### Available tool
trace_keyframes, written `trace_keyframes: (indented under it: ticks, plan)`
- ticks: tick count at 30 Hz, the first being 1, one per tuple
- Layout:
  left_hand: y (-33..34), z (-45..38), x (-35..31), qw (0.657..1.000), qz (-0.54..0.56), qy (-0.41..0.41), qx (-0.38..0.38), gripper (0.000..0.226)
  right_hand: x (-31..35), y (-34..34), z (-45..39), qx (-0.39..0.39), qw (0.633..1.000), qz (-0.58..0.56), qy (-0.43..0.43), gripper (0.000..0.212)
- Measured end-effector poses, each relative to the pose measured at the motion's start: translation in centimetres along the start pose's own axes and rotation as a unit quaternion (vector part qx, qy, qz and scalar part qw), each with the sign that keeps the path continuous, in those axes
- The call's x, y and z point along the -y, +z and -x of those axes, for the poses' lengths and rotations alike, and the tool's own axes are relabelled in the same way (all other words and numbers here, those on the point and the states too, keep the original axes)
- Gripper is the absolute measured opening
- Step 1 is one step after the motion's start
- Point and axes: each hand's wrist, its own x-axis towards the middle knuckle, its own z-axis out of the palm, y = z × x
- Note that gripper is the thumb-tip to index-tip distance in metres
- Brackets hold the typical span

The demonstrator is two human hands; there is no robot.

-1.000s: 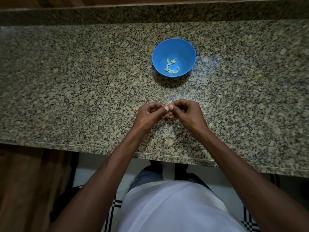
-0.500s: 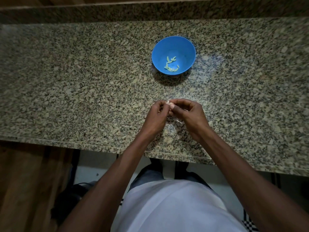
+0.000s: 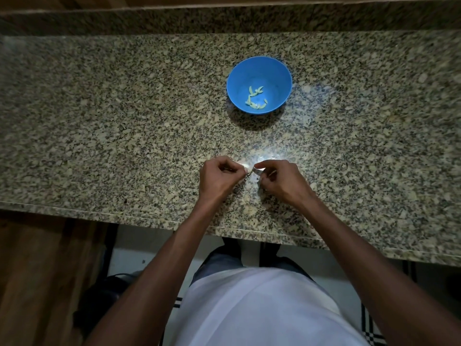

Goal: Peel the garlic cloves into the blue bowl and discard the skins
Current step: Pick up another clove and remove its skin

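1. While both hands work low over the counter [image 3: 99,136], my left hand [image 3: 219,177] has its fingers curled in, thumb and forefinger pinching something too small to identify, probably a strip of skin.
2. My right hand [image 3: 279,179] is likewise curled, its thumb and forefinger pinching the garlic clove [image 3: 257,171], a pale sliver that shows at the fingertips, which lie just beside those of the left hand.
3. I judge that the hands meet at the centre so one can steady the clove as the other draws the skin away; the grip is at the fingertips because the clove is small.
4. Blue bowl [image 3: 259,84]: stands on the counter at about 12 o'clock from my hands, well apart from them, upright and open-mouthed. I judge that it sits straight ahead so a peeled clove can be dropped in with a short forward reach.
5. Peeled cloves [image 3: 255,97]: several pale pieces lie together on the bowl's floor, so part of the task looks done.
6. Loose skins: none can be told apart from the speckled granite, and no bin for them shows.
7. Writing: no brand, label or lettering can be read on the bowl or the counter.
8. White shirt [image 3: 262,308]: at 6 o'clock, below the counter edge.
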Motion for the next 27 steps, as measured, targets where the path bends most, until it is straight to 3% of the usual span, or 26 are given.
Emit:
trace_keyframes:
  ticks: [3, 6, 8, 11, 17, 21, 27]
  plan:
    - [0.1, 0.2, 0.4, 1.0, 0.009, 0.014, -0.007, 0.021, -0.2, 0.3, 0.2, -0.003, 0.998, 0.05, -0.038, 0.032]
    - [0.2, 0.5, 0.8, 0.999, 0.029, 0.028, -0.011, 0.014, -0.7, 0.0, 0.3, 0.011, 1.0, 0.003, -0.012, 0.019]
    - [0.3, 0.6, 0.9, 0.999, 0.045, 0.026, 0.006, 0.016, -0.9, -0.4, 0.5, 0.035, 0.993, -0.111, 0.025, 0.011]
    - [0.4, 0.9, 0.8, 0.997, 0.044, 0.054, 0.039, 0.017, -1.1, -0.9, 1.0, 0.051, 0.942, -0.322, 0.076, 0.015]
    - [1.5, 1.7, 0.2, 0.989, 0.098, 0.07, 0.081, 0.017, -1.2, -1.0, 1.4, 0.05, 0.878, -0.461, 0.121, 0.025]
    - [2.1, 1.8, 0.1, 0.989, 0.118, 0.059, 0.061, 0.013, -0.7, -0.8, 1.4, 0.002, 0.879, -0.465, 0.104, 0.033]
    - [2.1, 2.0, -0.2, 0.991, 0.11, 0.067, 0.045, 0.018, -0.5, -1.1, 1.0, -0.046, 0.92, -0.388, 0.044, 0.039]
